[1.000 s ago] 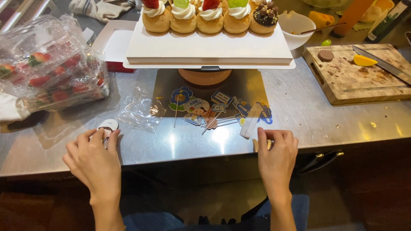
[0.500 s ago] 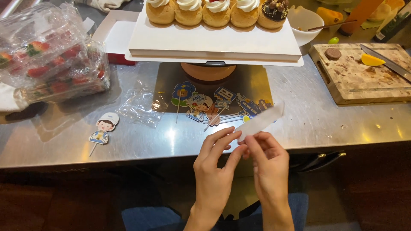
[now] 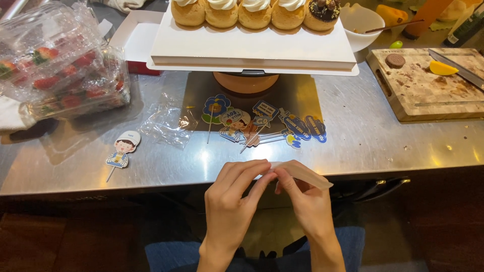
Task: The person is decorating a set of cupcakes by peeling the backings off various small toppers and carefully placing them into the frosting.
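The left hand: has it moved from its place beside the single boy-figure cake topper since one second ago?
Yes. The left hand has moved rightward, away from the boy-figure topper lying on the steel table, and now meets the right hand on a pale strip.

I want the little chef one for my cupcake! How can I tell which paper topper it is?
Start at the steel counter, left of the pile of blue toppers under the white cake board. The chef topper lies alone on its stick, beside the crumpled clear wrapper: a cartoon child in a white hat, apart from the others.
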